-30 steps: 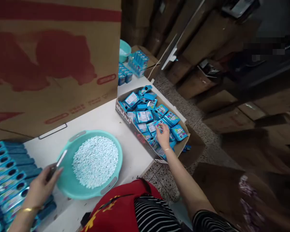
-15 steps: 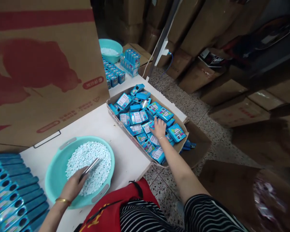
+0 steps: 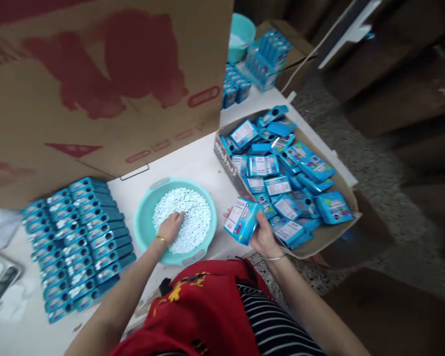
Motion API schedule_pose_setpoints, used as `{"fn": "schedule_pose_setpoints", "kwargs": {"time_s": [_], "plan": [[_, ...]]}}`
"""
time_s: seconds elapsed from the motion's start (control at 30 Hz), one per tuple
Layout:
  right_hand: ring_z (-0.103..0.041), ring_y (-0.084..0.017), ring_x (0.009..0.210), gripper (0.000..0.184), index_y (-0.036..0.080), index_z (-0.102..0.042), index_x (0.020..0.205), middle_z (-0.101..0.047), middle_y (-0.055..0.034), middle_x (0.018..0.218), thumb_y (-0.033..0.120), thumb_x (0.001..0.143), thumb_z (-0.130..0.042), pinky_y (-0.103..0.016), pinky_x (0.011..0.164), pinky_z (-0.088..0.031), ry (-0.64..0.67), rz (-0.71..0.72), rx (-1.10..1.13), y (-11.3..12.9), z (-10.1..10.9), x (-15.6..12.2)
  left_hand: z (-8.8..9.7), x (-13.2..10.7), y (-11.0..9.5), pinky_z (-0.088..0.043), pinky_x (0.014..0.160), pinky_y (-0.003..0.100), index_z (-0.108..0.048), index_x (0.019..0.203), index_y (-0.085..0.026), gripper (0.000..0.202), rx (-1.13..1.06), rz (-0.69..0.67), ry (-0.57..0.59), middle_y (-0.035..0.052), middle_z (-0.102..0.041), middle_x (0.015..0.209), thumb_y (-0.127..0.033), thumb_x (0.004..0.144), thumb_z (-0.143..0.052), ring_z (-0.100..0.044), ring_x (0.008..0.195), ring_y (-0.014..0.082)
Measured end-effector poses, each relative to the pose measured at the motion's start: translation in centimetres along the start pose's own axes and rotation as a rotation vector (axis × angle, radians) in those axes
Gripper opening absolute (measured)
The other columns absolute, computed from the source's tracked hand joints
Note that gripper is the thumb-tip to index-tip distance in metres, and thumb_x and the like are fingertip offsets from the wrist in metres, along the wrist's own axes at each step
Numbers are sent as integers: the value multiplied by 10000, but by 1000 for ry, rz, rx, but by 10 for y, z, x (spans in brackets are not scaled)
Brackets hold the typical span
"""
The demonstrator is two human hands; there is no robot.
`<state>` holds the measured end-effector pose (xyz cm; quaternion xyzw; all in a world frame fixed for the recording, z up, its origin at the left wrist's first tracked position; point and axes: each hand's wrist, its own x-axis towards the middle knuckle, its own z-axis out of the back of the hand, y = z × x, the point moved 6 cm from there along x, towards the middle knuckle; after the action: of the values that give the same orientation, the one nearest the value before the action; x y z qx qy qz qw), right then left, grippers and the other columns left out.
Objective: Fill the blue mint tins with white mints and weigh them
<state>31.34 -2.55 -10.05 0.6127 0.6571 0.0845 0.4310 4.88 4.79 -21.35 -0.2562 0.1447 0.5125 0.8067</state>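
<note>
My left hand (image 3: 171,226) is closed with its fingertips down among small white candies (image 3: 191,207). They lie in a turquoise plastic basin (image 3: 143,232). The metal scoop it grips is almost wholly hidden by the fingers and candies. Between the basin and a shallow cardboard tray (image 3: 232,168), my right hand (image 3: 264,238) grips a blue candy box (image 3: 241,221) by its right side. A printed white panel on that box faces up. Many similar blue boxes (image 3: 278,185) lie jumbled in the tray.
Rows of blue boxes with dark round holes (image 3: 77,242) stand left of the basin. A big carton (image 3: 141,94) walls off the table's back. Behind the tray are more blue boxes (image 3: 270,54) and a second basin (image 3: 243,29). Cartons stand on the floor at right.
My right hand has come out of the tray, moving left toward the basin with a blue candy box. My left hand has dipped the scoop into the candies. The view has swung left.
</note>
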Motion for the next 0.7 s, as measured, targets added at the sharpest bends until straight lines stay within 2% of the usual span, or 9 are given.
{"fn": "schedule_pose_setpoints", "kwargs": {"time_s": [0.1,0.2,0.3,0.37,0.5,0.6,0.7], "plan": [[-674,-224,678,611,243,-628,1035,-682,-25,767,735,674,-644,-407,691,-571,15,-181,77,-36,-9,-5,-24,-24,-10,-464,944,333,-509,1312,-204,512,-109,-56,52,109,-557,1201,-58,830,-416,-562,1092,216],[-665,-211,653,577,223,-639,924,-672,-24,701,760,728,-563,-364,638,-572,-31,-261,43,-52,-3,-4,-31,-35,-19,-471,948,330,-518,1293,-192,479,-244,-109,57,93,-584,1173,-99,829,-449,-581,1061,198],[-682,-211,787,438,239,-628,961,-703,-20,811,626,758,-651,-365,723,-577,-63,-184,-79,-51,8,1,-26,-37,-22,-485,930,324,-553,1235,-186,404,-374,-152,35,71,-624,1124,-166,835,-497,-598,1011,181],[-676,-211,868,401,241,-607,1027,-707,-30,930,551,781,-668,-378,774,-569,-26,-88,-214,-46,12,4,-18,-39,-20,-503,880,323,-565,1202,-175,359,-438,-165,7,69,-642,1085,-241,851,-526,-606,956,178],[-639,-202,932,423,238,-538,1117,-666,-41,1045,445,783,-695,-384,842,-539,47,154,-595,-32,7,8,17,-50,-9,-492,859,328,-548,1199,-146,381,-507,-169,-78,92,-627,1099,-350,878,-529,-592,950,182],[-598,-209,964,369,223,-538,1106,-623,-54,1036,357,796,-688,-369,883,-502,74,402,-927,-23,-10,11,60,-64,-8,-467,864,319,-546,1213,-157,374,-516,-242,-157,87,-617,1064,-366,905,-505,-574,942,173],[-566,-243,1004,272,211,-555,1107,-597,-89,1050,296,854,-605,-392,898,-476,171,583,-1177,-26,-35,13,104,-78,-17,-460,807,295,-546,1227,-176,358,-453,-338,-178,70,-611,996,-364,931,-471,-564,856,151]]}}
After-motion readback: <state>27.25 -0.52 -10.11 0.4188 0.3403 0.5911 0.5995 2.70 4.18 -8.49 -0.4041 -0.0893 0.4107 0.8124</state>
